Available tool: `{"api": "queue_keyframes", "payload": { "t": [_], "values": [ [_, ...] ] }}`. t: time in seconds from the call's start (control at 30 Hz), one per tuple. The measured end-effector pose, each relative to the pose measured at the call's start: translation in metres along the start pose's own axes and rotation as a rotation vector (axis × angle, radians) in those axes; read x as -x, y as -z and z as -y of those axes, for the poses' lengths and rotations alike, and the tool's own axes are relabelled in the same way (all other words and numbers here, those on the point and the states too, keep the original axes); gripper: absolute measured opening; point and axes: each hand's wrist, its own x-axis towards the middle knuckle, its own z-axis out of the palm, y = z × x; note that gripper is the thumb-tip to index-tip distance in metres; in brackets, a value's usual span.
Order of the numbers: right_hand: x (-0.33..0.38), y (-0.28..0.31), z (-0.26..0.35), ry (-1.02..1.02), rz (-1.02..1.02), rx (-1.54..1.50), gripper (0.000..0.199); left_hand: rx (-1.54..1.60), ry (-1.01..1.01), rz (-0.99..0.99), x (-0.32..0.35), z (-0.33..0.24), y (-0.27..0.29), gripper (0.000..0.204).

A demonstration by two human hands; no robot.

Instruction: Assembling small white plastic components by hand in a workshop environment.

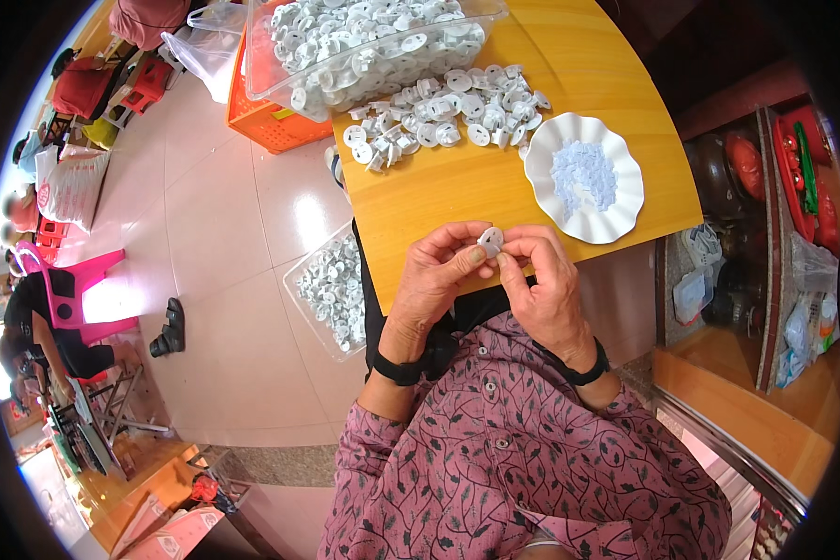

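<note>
The small white part [491, 237] is up between both hands, in front of the person's chest, seen against the near side of the yellow table [420, 198]. Its round, slotted face is turned mostly upward, a little tilted, so the disc looks like a short oval; the fingers cover too much for me to say which way its long axis runs.

The left hand [436, 266] comes in from the lower left, thumb and forefinger pinched on the part's left side, the other fingers curled beneath. The right hand [548, 273] leans in from the lower right, forefinger bent over and thumb pointing up, their tips pressed together on the opposite side. Both wrists are bent inward, the elbows low and spread. I can't tell whether either hand rests on the table.

Beyond them lies a loose heap of similar parts [467, 107], near a clear tub [386, 49] full of more. To the right sits a scalloped white plate [631, 187] holding pale bluish bits [583, 173].
</note>
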Motion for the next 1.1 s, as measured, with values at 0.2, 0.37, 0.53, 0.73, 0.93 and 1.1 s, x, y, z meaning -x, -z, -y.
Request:
{"api": "queue_keyframes", "payload": {
  "t": [0.2,0.37,0.53,0.73,0.93,1.1],
  "values": [
    [0.000,-0.003,-0.002,0.008,-0.016,0.012,0.017,-0.060,-0.014,0.004,0.000,0.002,0.001,0.031],
    [0.000,-0.003,-0.004,0.037,-0.013,0.033,0.015,-0.092,-0.024,0.009,0.000,0.002,0.000,0.030],
    [-0.001,-0.003,-0.004,0.052,-0.008,0.037,0.014,-0.143,-0.042,0.006,0.000,0.004,-0.001,0.029],
    [-0.001,-0.005,-0.007,0.044,0.000,0.025,0.012,-0.153,-0.043,-0.007,-0.001,0.003,0.001,0.028],
    [-0.003,-0.002,-0.006,-0.015,-0.014,-0.036,0.009,-0.057,-0.037,-0.011,-0.004,-0.001,-0.003,0.026],
    [0.003,0.001,-0.009,-0.032,0.001,-0.041,0.010,-0.074,0.000,-0.082,-0.008,-0.008,-0.007,0.027]
  ]
}}
